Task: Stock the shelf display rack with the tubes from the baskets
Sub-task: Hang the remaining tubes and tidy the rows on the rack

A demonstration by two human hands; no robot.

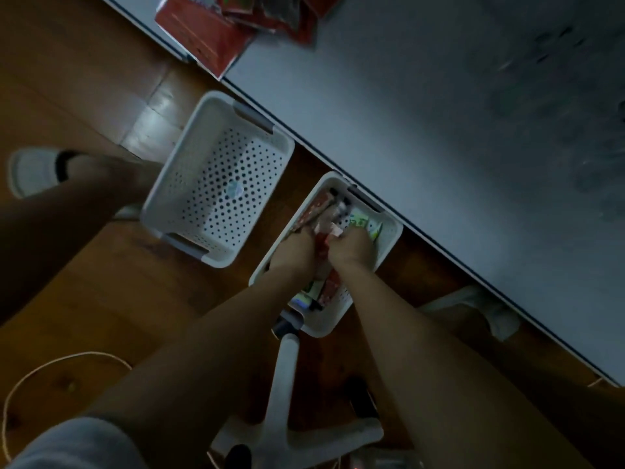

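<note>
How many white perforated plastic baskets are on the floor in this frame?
2. An empty white perforated plastic basket sits left, by the grey table's edge; a second white basket, holding tubes, lies right, with both hands inside. None seems hidden.

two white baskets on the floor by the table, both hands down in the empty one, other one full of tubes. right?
Not quite. In the head view both the left hand and right hand are in the basket of tubes, gripping tubes. The empty basket beside it is untouched. Both baskets sit on the floor by the table.
</note>
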